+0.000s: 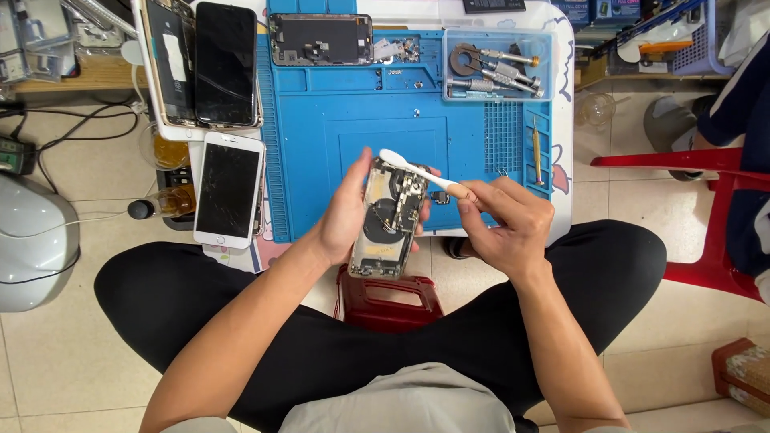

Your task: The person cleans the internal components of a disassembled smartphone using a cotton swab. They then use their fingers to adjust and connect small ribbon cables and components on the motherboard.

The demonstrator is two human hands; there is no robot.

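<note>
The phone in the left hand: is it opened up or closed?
Opened up: the phone in the left hand shows bare internal parts and no screen.

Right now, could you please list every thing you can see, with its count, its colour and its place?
opened phone body with bare inner parts: one, grey and silver, held above the front edge of the mat
white toothbrush: one, white, head over the top of the opened phone
blue rubber work mat: one, blue, on the low table
white phone with cracked dark screen: one, left of the mat
dark phone screens: two, black, far left of the table
clear tray of metal tools: one, at the mat's right far corner
red plastic stool: one, between the knees
red chair: one, right edge
left hand: holds the opened phone
right hand: holds the toothbrush
</note>
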